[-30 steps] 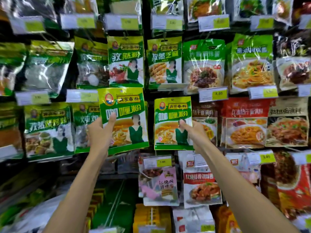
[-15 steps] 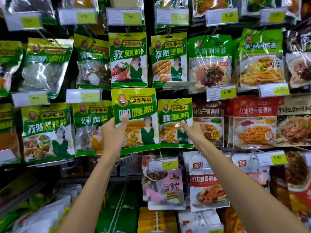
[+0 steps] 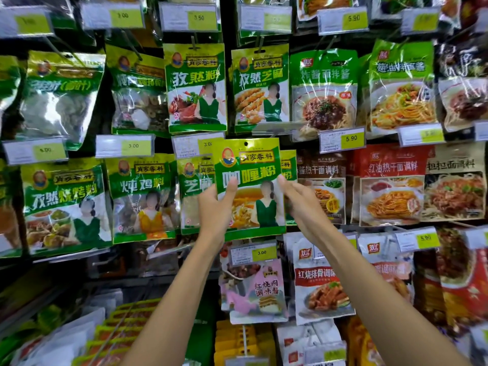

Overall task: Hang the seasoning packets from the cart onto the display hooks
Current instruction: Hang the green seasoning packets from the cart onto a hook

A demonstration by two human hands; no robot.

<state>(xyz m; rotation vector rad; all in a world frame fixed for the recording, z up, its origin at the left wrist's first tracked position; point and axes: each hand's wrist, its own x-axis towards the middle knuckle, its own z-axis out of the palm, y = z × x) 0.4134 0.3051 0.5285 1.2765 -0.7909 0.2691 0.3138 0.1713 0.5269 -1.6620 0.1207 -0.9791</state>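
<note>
Curry pkt [image 3: 248,178] shifted right vs earlier; L hand [image 3: 214,207] & R hand [image 3: 301,207] fingers grip its edges.

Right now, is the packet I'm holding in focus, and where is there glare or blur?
Head view: the curry packet between the left hand and right hand is sharp, its print readable; glare streaks the clear bags at upper left; the stacked packets at bottom left and the top-left price tag are blurred; the wide lens bows the rows near the edges.

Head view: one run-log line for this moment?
left hand: grips curry packet | right hand: pinches its right edge | packet: upright
</note>
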